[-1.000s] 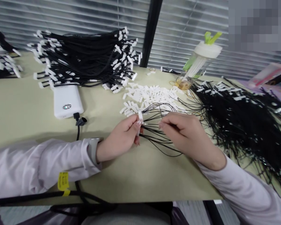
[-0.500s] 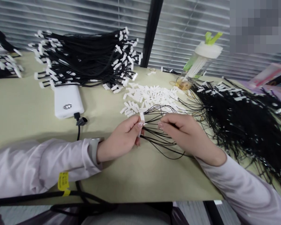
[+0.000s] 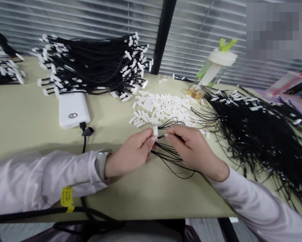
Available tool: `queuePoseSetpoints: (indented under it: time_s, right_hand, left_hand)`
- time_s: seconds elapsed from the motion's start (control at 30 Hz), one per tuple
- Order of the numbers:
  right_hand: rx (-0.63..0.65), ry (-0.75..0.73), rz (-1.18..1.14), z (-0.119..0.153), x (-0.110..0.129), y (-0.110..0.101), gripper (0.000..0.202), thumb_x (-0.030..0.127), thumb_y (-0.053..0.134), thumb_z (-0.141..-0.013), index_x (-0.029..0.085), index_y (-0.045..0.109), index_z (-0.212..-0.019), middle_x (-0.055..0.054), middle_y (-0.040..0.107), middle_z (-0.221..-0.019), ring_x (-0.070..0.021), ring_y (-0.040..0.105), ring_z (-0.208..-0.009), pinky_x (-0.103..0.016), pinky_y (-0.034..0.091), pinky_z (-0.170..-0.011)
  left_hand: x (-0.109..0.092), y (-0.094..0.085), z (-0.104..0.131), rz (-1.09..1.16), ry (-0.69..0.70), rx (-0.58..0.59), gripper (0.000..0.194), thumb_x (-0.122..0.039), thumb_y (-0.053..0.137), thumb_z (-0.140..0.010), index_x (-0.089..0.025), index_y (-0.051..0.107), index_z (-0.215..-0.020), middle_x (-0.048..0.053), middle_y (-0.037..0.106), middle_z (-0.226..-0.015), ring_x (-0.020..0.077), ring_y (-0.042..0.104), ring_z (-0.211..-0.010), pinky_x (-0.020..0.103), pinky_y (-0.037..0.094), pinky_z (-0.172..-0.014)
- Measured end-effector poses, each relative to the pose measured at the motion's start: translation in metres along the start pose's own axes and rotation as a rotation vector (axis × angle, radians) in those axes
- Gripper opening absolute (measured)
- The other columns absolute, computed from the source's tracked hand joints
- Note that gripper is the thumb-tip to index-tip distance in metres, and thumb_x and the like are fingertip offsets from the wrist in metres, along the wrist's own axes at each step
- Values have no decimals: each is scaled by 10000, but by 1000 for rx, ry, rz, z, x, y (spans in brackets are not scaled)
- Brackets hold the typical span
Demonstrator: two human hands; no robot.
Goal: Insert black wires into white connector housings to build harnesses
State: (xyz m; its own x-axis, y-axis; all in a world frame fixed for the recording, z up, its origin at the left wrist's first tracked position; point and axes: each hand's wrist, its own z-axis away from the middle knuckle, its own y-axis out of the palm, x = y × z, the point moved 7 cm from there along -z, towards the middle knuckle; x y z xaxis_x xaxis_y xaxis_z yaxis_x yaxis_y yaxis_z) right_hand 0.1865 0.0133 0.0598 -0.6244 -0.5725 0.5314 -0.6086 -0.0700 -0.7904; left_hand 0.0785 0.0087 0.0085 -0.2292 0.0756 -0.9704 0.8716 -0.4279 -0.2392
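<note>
My left hand is closed, pinching a small white connector between thumb and forefinger. Thin black wires run out of it to the right, in a loose fan below my right hand. My right hand is closed too, its thumb and fingertip pressed on a black wire just right of the connector. Whether that wire's end is inside the connector I cannot tell. A heap of loose white connectors lies right behind both hands.
A large bundle of black cables with white connectors lies at the back left, a white power bank before it. At right spreads a pile of black wires. Behind stands a clear jar of swabs. A black cable crosses the front left.
My right hand has moved left, bringing its fingertips closer to the connector. The left hand and connector have shifted slightly down and to the right.
</note>
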Motion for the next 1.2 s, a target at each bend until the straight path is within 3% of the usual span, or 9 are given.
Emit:
queuePoseSetpoints:
  time_s: [0.2, 0.43, 0.63, 0.8, 1.2]
  right_hand:
    - [63, -3, 7, 3, 0, 9, 152, 165, 419, -837, 170, 548, -756, 12, 557, -690, -89, 485, -649, -205, 362, -622]
    - [-5, -68, 46, 5, 4, 12, 158, 117, 400, -826, 165, 547, -794, -5, 561, -721, -102, 487, -684, -214, 362, -642]
    - [54, -75, 360, 7, 5, 14, 190, 104, 375, -814, 176, 550, -800, -14, 541, -760, -113, 481, -700, -221, 309, -594]
    - [29, -85, 686, 10, 9, 12, 180, 137, 380, -797, 228, 532, -827, 3, 513, -746, -120, 426, -605, -255, 193, -508]
    - [31, -175, 830, 10, 15, 11, 158, 147, 356, -812, 234, 488, -807, -1, 503, -754, -149, 400, -667, -272, 154, -524]
  left_hand:
    - [2, -2, -3, 19, 13, -15, 225, -342, 305, -876, -195, 386, -725, -47, 432, -620, 77, 463, -461, 211, 386, -459]
    - [1, -2, -5, -13, 42, -18, 221, -314, 304, -878, -198, 377, -705, -60, 408, -558, 85, 459, -460, 215, 391, -468]
    - [1, -1, -5, -48, 35, -21, 227, -316, 311, -874, -198, 380, -693, -52, 430, -548, 93, 463, -452, 222, 383, -461]
    - [1, 0, -4, -61, 25, -24, 220, -309, 315, -869, -199, 383, -691, -44, 446, -558, 95, 462, -446, 226, 378, -459]
    - [4, 1, -6, -59, 27, -5, 212, -315, 309, -872, -203, 388, -710, -46, 442, -569, 93, 460, -441, 225, 381, -452]
